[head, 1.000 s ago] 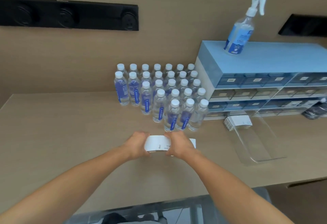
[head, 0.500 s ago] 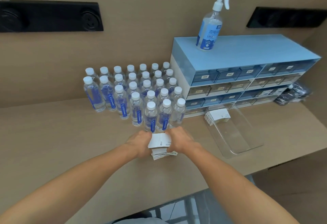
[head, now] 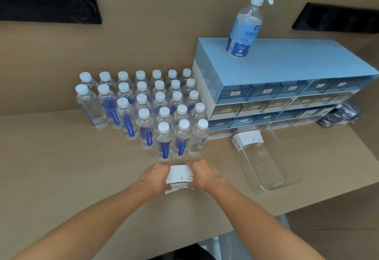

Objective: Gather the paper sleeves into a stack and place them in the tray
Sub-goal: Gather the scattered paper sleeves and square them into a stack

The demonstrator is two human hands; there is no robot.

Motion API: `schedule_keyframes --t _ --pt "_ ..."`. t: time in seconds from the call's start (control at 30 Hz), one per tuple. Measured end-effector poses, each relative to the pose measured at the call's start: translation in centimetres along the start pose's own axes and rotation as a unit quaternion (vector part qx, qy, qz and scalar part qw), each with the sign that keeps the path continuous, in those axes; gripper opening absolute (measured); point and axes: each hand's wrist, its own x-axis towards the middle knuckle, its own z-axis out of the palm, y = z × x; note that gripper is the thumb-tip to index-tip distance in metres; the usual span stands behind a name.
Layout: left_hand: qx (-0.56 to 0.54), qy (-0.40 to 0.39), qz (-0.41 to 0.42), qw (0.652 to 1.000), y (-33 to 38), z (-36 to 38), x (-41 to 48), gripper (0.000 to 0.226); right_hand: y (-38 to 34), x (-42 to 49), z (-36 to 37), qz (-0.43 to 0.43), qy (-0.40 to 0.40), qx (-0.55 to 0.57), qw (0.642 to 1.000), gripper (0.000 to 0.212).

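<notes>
A stack of white paper sleeves (head: pixel 179 176) sits on the tan table just in front of the water bottles. My left hand (head: pixel 156 176) presses against its left side and my right hand (head: pixel 203 174) against its right side, so both hands grip the stack between them. The lower sleeves fan out slightly toward me. To the right lies a clear plastic tray (head: pixel 266 169), long and shallow. Another stack of white sleeves (head: pixel 247 139) rests in the tray's far end.
Several water bottles (head: pixel 164 120) with white caps stand in rows behind my hands. A blue drawer cabinet (head: pixel 276 87) with a spray bottle (head: pixel 245 31) on top stands at the right rear. A black bag (head: pixel 340 115) lies beside it. The table's front edge (head: pixel 307 204) runs close below the tray.
My hands stay clamped on the sleeve stack and have squared it up; the loose sleeve seen behind my right hand a second ago has been gathered in. The camera view shifted slightly.
</notes>
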Motion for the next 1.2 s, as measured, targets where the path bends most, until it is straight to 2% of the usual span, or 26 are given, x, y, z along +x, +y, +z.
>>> schedule_keyframes --t 0.13,0.27,0.37,0.43,0.5,0.53,0.57,0.6,0.63,0.7,0.73,0.8,0.87,0.97,1.03,1.07,1.1,1.13,1.17,1.2 --pt "-0.018 -0.026 -0.036 0.999 0.5 1.0 0.2 0.059 0.9 1.1 1.4 -0.019 -0.036 0.000 0.999 0.053" --pt "-0.030 -0.029 -0.051 0.998 0.6 1.4 0.6 0.061 1.7 2.0 2.0 -0.022 -0.066 0.020 0.997 0.060" --pt "-0.034 -0.044 -0.061 0.997 0.8 1.0 0.3 0.074 1.8 2.3 2.2 -0.040 -0.074 0.012 0.996 0.069" --pt "-0.053 -0.053 -0.064 0.995 0.7 0.4 -0.3 0.092 1.9 2.1 1.8 -0.062 -0.077 0.017 0.995 0.085" --pt "-0.112 -0.036 -0.077 0.990 0.1 -0.3 -0.6 0.093 2.8 1.7 1.1 -0.060 -0.089 0.081 0.991 0.100" --pt "-0.156 -0.019 -0.101 0.982 -0.4 -0.5 -0.8 0.084 3.5 1.5 0.8 -0.045 -0.093 0.155 0.983 0.095" --pt "-0.214 0.002 -0.148 0.966 -0.8 -0.7 -1.1 0.076 4.3 1.5 0.7 -0.012 -0.091 0.239 0.967 0.082" --pt "-0.296 0.018 -0.208 0.932 -0.9 -1.2 -1.2 0.071 4.9 1.3 0.5 0.028 -0.088 0.319 0.943 0.071" --pt "-0.396 0.020 -0.271 0.877 -0.9 -1.7 -1.3 0.069 5.2 1.4 0.4 0.082 -0.081 0.394 0.912 0.070" --pt "-0.584 -0.009 -0.344 0.736 -1.0 -1.6 -1.2 0.075 5.3 1.7 0.8 0.188 -0.081 0.509 0.836 0.072" --pt "-0.628 -0.025 -0.354 0.693 -0.7 -1.7 -1.3 0.079 4.9 1.6 1.0 0.209 -0.090 0.550 0.803 0.067" --pt "-0.674 -0.028 -0.357 0.646 0.7 -1.7 -1.3 0.079 3.5 1.2 1.1 0.215 -0.113 0.608 0.756 0.047" --pt "-0.691 -0.027 -0.352 0.630 2.4 -1.5 -1.2 0.070 2.0 1.1 1.4 0.210 -0.130 0.635 0.732 0.034" --pt "-0.677 -0.015 -0.354 0.645 3.5 -1.1 -1.2 0.057 1.5 1.2 2.2 0.213 -0.117 0.605 0.758 0.037" --pt "-0.685 -0.016 -0.348 0.640 3.1 -1.2 -1.3 0.055 2.0 1.5 2.0 0.200 -0.125 0.622 0.746 0.038" --pt "-0.677 -0.016 -0.348 0.648 2.6 -1.2 -1.3 0.059 2.5 1.6 2.0 0.188 -0.126 0.620 0.751 0.043" --pt "-0.653 -0.009 -0.341 0.676 2.2 -1.1 -1.4 0.064 3.0 1.7 1.9 0.172 -0.127 0.605 0.767 0.054" --pt "-0.595 -0.002 -0.328 0.734 1.7 -0.9 -1.4 0.071 3.4 1.8 1.8 0.153 -0.125 0.560 0.805 0.068" --pt "-0.505 0.008 -0.304 0.808 1.4 -0.7 -1.5 0.078 3.9 1.9 1.7 0.113 -0.119 0.501 0.850 0.077" --pt "-0.399 0.020 -0.263 0.878 1.5 -0.6 -1.8 0.079 4.2 1.7 1.3 0.069 -0.116 0.438 0.889 0.077"
